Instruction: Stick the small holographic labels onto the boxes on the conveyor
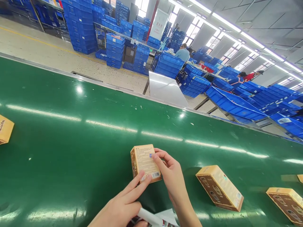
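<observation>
A small tan and brown cardboard box lies on the green belt, its face with printed text and a barcode turned up. My right hand grips its right edge, with the thumb on the face beside a small blue-purple sticker. Two outstretched fingers of my left hand rest on the lower part of the same face. Below them, the other fingers of that hand are closed on a curled white paper sheet with small printed pictures; part of it is hidden.
Similar boxes lie on the green belt: one box to the right, another box farther right, and one box at the left edge. Beyond the belt's metal rim stand stacked blue crates, a metal sheet and seated people.
</observation>
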A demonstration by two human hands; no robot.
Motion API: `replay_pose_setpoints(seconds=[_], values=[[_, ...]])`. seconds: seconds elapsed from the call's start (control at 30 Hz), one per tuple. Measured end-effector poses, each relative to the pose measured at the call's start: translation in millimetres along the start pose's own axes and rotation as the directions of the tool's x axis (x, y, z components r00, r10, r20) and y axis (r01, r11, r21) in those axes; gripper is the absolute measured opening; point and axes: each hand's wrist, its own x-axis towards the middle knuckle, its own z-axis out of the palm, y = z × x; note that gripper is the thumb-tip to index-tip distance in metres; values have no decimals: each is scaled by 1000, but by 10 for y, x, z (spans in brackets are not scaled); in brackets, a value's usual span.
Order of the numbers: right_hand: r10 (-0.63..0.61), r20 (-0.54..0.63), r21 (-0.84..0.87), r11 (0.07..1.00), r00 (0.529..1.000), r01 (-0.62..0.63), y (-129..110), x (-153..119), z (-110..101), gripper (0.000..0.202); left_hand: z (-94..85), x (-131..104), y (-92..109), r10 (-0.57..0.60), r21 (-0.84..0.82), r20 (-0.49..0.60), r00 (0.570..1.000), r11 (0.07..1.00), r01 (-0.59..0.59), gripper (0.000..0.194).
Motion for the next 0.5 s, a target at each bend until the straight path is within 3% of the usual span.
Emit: replay_pose_setpoints(seconds=[0.27, 0.4, 0.5], values=[[-136, -123, -273, 957, 983, 98, -65, -38, -80, 34, 87, 114, -41, 80, -34, 51, 996, 996, -78, 19], [-347, -203, -489, 846, 916, 213, -16, -3, -100, 32, 128, 190, -81, 75, -79, 84, 994, 995, -68, 15], [-423, -299, -546, 811, 856, 210, 19, 77, -150, 36, 135, 254, -85, 75, -97, 109, 991, 993, -65, 13]])
